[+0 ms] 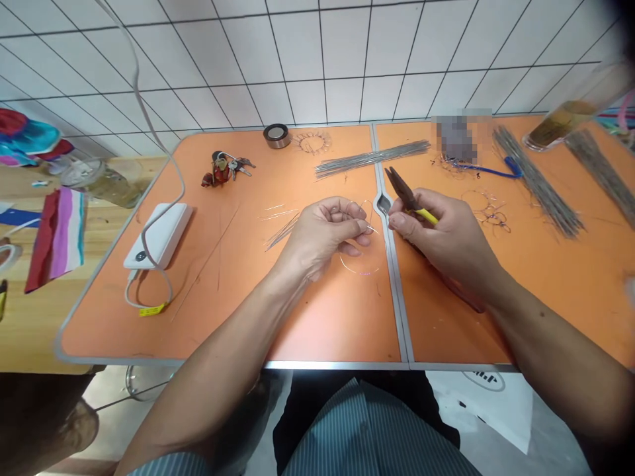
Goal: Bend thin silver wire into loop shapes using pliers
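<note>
Between the thumb and fingers of my left hand point(330, 231) a thin wire is pinched. Part of that wire point(353, 269) curves below the fingers, with tiny pinkish beads or coils along it. My right hand point(441, 221) is wrapped round a pair of pliers point(404, 190), whose dark jaws point up and away and whose grip shows yellow. The jaws look slightly apart with nothing between them. To the left of my left hand lie several short wires point(282, 231). Right of the pliers, small twisted wire loops point(491, 210) rest on the orange table.
Bundles of straight wire point(372, 158) lie at the back and right point(538, 182). A tape roll point(276, 135), a wire ring point(312, 142) and keys point(228, 168) sit behind. A white power bank point(159, 236) with a cable is at left. A cup of brown liquid point(560, 125) stands far right.
</note>
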The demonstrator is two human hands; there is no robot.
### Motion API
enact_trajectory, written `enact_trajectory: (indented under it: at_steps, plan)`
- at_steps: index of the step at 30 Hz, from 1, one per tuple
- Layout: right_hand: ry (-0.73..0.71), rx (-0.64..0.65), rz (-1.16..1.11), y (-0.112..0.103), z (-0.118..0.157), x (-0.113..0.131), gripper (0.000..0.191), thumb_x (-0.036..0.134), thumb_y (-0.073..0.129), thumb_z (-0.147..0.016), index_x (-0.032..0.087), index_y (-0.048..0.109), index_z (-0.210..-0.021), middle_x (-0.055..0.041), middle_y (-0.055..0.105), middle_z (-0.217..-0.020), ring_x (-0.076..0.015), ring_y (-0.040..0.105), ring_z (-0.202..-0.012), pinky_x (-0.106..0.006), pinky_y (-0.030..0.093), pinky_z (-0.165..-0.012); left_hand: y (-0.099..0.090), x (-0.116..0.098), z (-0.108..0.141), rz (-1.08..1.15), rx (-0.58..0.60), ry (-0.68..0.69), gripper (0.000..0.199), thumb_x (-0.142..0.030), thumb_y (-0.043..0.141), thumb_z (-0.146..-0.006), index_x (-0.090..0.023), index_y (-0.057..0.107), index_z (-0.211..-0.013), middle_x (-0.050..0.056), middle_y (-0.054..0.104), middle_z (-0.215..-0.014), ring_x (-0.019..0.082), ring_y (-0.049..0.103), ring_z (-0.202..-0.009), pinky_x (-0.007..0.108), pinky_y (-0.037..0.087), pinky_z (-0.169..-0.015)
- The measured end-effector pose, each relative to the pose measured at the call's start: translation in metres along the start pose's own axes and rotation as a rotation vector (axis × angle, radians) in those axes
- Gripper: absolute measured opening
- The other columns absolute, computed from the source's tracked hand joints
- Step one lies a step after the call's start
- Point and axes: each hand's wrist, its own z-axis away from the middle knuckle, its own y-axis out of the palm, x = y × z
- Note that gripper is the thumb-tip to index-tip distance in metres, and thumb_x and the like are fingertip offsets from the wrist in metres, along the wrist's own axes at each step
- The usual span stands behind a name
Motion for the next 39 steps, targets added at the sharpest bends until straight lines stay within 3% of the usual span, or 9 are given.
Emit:
enact_trajectory:
  at_steps: [4, 10, 14, 23, 28, 32, 35, 39]
  plan:
    - [0.072, 0.035, -0.164, 0.003, 0.001, 0.002, 0.015, 0.038, 0.078, -0.096, 0.024, 0.075, -0.099, -0.0042, 0.072, -0.096, -0.0199, 0.062, -0.08, -0.036, 0.05, -0.075, 0.007, 0.006, 0.003, -0.032, 0.074, -0.04, 0.019, -0.012, 0.084, -0.071, -0.016, 0.07, -0.083, 0.001, 0.076, -0.074, 0.013, 0.074, -0.061, 0.018, 0.055, -0.05]
    - [0.124, 0.025, -0.239, 0.005, -0.001, 0.001, 0.011, 0.029, 0.078, -0.091, 0.022, 0.07, -0.086, -0.0008, 0.066, -0.082, -0.0165, 0.059, -0.073, -0.032, 0.047, -0.068, 0.012, 0.012, 0.004, -0.072, 0.124, -0.036, 0.018, -0.016, 0.085, -0.073, -0.016, 0.071, -0.084, 0.001, 0.075, -0.073, 0.011, 0.068, -0.057, 0.018, 0.05, -0.046]
    - [0.128, 0.013, -0.257, 0.007, -0.003, -0.002, 0.011, 0.027, 0.077, -0.089, 0.022, 0.069, -0.083, 0.0002, 0.066, -0.075, -0.0161, 0.059, -0.068, -0.032, 0.047, -0.065, 0.013, 0.014, 0.005, -0.091, 0.112, -0.015, 0.017, -0.016, 0.086, -0.073, -0.017, 0.071, -0.082, 0.0, 0.074, -0.072, 0.009, 0.063, -0.054, 0.018, 0.046, -0.044]
    - [0.118, 0.024, -0.29, 0.011, -0.005, -0.01, 0.011, 0.027, 0.078, -0.088, 0.022, 0.069, -0.087, 0.0006, 0.064, -0.076, -0.0159, 0.057, -0.069, -0.031, 0.044, -0.064, 0.016, 0.016, 0.005, 0.012, 0.102, -0.069, 0.021, -0.012, 0.087, -0.069, -0.015, 0.07, -0.08, 0.002, 0.077, -0.076, 0.009, 0.067, -0.058, 0.018, 0.051, -0.052]
    - [0.067, 0.024, -0.164, 0.004, -0.002, -0.001, 0.012, 0.03, 0.071, -0.096, 0.021, 0.068, -0.089, -0.0006, 0.063, -0.082, -0.016, 0.055, -0.074, -0.032, 0.042, -0.067, 0.014, 0.013, 0.002, 0.063, 0.019, -0.074, 0.024, -0.011, 0.09, -0.066, -0.014, 0.069, -0.079, 0.001, 0.075, -0.071, 0.009, 0.067, -0.057, 0.018, 0.052, -0.051]
    - [0.091, 0.064, -0.13, 0.002, -0.001, 0.0, 0.012, 0.032, 0.076, -0.092, 0.021, 0.071, -0.092, -0.001, 0.064, -0.084, -0.0166, 0.054, -0.075, -0.032, 0.041, -0.068, 0.009, 0.011, -0.002, 0.087, -0.051, -0.03, 0.028, -0.013, 0.092, -0.063, -0.015, 0.069, -0.079, -0.001, 0.072, -0.069, 0.008, 0.066, -0.058, 0.016, 0.054, -0.052]
    - [0.097, 0.128, -0.138, 0.006, -0.003, -0.004, 0.012, 0.032, 0.078, -0.089, 0.021, 0.073, -0.091, -0.0007, 0.065, -0.082, -0.0172, 0.055, -0.074, -0.033, 0.042, -0.068, 0.007, 0.01, -0.004, 0.082, -0.061, -0.023, 0.033, -0.016, 0.096, -0.061, -0.015, 0.068, -0.08, -0.002, 0.071, -0.069, 0.009, 0.068, -0.059, 0.016, 0.055, -0.053]
    - [0.097, 0.119, -0.099, 0.008, -0.004, -0.005, 0.008, 0.029, 0.076, -0.088, 0.021, 0.077, -0.09, 0.0012, 0.06, -0.073, -0.0157, 0.05, -0.069, -0.032, 0.037, -0.064, 0.007, 0.008, -0.003, 0.071, -0.033, -0.037, 0.035, -0.019, 0.097, -0.06, -0.015, 0.069, -0.081, -0.001, 0.072, -0.069, 0.009, 0.069, -0.061, 0.017, 0.057, -0.056]
